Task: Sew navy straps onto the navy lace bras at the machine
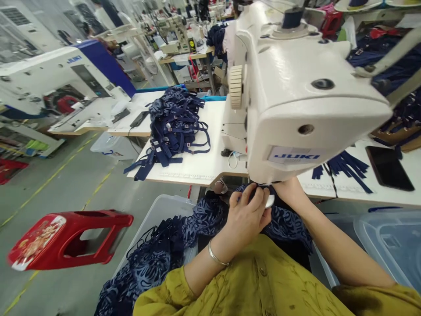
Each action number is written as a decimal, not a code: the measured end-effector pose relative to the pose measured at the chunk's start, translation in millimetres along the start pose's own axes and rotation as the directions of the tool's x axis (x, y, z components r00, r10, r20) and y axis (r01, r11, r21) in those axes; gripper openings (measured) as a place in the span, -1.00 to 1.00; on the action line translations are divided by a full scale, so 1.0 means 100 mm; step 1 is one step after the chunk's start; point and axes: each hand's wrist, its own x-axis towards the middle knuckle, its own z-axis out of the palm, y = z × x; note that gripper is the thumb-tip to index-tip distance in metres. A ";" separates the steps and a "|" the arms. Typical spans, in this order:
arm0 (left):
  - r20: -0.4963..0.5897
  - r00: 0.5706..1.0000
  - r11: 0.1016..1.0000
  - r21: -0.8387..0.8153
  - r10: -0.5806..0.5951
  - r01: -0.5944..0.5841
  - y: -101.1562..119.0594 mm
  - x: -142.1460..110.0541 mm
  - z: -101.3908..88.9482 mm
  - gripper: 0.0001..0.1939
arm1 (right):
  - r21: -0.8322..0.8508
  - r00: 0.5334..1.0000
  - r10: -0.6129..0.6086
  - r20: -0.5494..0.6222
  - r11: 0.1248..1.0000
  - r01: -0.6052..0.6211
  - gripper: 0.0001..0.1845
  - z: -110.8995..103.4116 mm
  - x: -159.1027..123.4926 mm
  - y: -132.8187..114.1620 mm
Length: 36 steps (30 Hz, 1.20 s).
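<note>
Below the head of a white sewing machine point(319, 109), my left hand point(248, 213) has its fingers curled and pressed on navy fabric near the needle area. A small white rounded object point(270, 201) shows beside its fingertips; what it is I cannot make out. My right hand point(290, 193) reaches in close beside it, its fingers hidden beneath the machine head. Patterned navy fabric point(205, 217) hangs from the work across my lap and down to the left. The stitching point itself is hidden by the machine and my hands.
Navy strapped pieces point(177, 127) are heaped on the white table point(197, 169) at left. Cut navy straps point(348, 169) and a phone point(390, 168) lie at right. Clear plastic bins point(394, 245) flank my lap. A red stool point(72, 239) lies tipped on the floor.
</note>
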 end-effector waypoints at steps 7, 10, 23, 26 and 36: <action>-0.029 1.000 0.998 0.062 -0.008 0.010 -0.01 -0.06 0.01 -0.61 | -0.050 0.990 -0.142 -0.012 0.989 0.142 -0.71 0.06 0.02 0.18; -0.036 0.999 0.999 0.045 0.005 -0.004 -0.03 -0.07 0.01 -0.60 | -0.096 0.985 -0.174 0.004 0.980 0.173 -0.71 0.07 0.02 0.21; -0.037 0.999 0.998 -0.039 0.039 -0.041 -0.03 -0.08 0.03 -0.58 | -0.037 0.997 -0.078 0.004 0.996 0.079 -0.70 0.05 0.01 0.16; -0.017 0.999 0.996 -0.082 0.042 -0.043 -0.03 -0.07 0.02 -0.57 | -0.025 1.000 -0.023 0.011 0.999 0.024 -0.68 0.04 -0.01 0.19; 0.284 0.796 0.528 -0.623 -0.535 0.577 -0.13 -0.73 0.96 -0.02 | 0.551 0.885 0.463 0.043 0.728 -0.408 -0.63 -0.04 -0.50 -0.28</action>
